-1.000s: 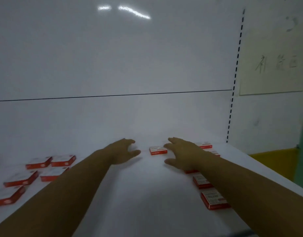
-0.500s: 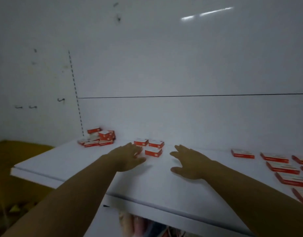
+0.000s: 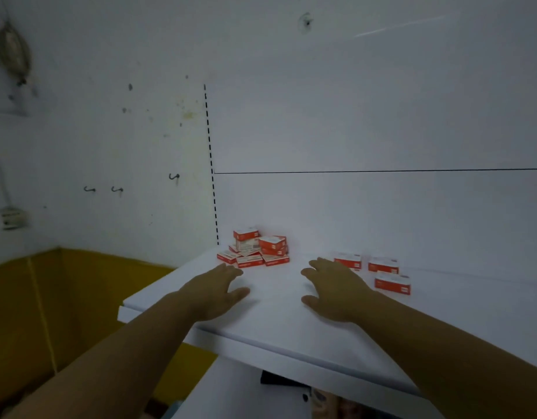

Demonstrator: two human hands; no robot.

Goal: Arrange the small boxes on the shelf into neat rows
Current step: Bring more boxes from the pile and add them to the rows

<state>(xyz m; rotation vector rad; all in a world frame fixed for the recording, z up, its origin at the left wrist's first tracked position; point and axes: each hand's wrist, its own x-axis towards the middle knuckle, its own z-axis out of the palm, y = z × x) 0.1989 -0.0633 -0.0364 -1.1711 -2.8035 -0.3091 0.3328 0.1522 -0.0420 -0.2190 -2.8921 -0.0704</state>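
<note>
A person's left hand (image 3: 214, 290) and right hand (image 3: 337, 290) stretched palm-down over the white shelf (image 3: 291, 325), fingers spread and holding nothing. A jumbled heap of red-and-white boxes (image 3: 256, 251) sat at its back left corner; three loose boxes (image 3: 393, 284) lay just beside the right hand.

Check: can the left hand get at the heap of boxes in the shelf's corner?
Probably yes: the left hand is open just short of the heap, with only bare shelf between.
</note>
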